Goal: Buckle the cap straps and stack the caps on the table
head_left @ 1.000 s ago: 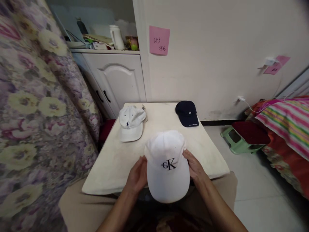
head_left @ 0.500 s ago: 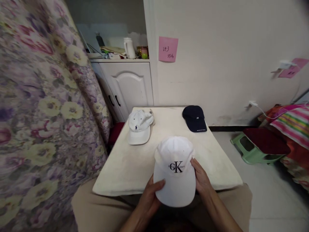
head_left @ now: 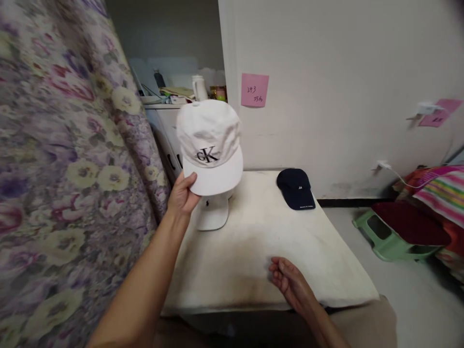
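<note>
raised and carried over to the person's left since the earlier frame, the white ck baseball cap has come out of the right hand and is in the left hand alone. the left hand is pinching one corner of the brim, thumb on top; the fingers beneath are mostly hidden. the right hand has let go and holds nothing, its fingers loosely curled above the near part of the cream-covered table.

the white ck baseball cap is upright, logo facing the wearer, in front of a pale baseball cap with a small dark emblem, hiding most of its crown. whether the two touch cannot be told. well apart, near the far right corner of the table, lies a navy baseball cap, brim toward the near side. beyond stand a white jug on a shelf and a pink paper note on the wall.

gripped at one corner, the cap would probably tip or swing if moved fast. a slow, level wrist and a light thumb should spare the brim a crease, and a supporting right hand under the opposite edge would steady it.
</note>
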`<state>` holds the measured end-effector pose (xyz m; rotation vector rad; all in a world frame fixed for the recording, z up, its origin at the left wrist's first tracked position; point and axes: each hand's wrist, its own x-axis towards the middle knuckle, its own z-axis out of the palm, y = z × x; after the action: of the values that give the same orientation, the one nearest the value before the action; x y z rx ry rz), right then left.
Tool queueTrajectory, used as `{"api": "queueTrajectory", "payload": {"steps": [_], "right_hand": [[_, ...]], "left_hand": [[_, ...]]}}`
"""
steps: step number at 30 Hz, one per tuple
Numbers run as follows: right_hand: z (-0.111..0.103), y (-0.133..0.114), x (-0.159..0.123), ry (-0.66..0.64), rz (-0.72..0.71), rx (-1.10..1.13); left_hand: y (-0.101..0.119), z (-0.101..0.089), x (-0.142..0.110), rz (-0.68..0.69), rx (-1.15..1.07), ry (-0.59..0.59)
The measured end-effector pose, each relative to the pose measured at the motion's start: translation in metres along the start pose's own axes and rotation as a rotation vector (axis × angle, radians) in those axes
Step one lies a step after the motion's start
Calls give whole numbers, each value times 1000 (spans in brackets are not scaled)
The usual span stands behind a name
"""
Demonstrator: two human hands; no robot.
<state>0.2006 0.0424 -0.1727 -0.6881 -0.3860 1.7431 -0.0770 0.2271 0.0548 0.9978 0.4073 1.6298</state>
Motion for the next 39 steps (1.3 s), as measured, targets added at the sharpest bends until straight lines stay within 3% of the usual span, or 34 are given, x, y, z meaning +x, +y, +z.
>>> {"api": "queueTrajectory", "payload": {"steps": [3,8,11,20,25,30,35,39], "right_hand": [[-4,3,4,-11,13,-37],[-5,6,5,-29,1,-52],[-4,7,5,-42,0,-59],[2,6,3,-44,-2,-36],[1,6,3,-58,3,-18],[-2,8,4,-72,4,-8],[-1,7,4,-67,3,-5],[-1,6,3,-61,11,-12]], "left_hand": [[-13,-38,12,-57,22,187],[-49,-109,-30,-230,84,326],[-56,-132,-47,-303,102,343],[-55,-137,-29,-387,114,329],[-62,-150,-43,-374,133,416],[-67,-162,-40,-359,192,529],[-72,-169,-39,-356,367,629],[-73,-165,-51,-262,612,649]]}}
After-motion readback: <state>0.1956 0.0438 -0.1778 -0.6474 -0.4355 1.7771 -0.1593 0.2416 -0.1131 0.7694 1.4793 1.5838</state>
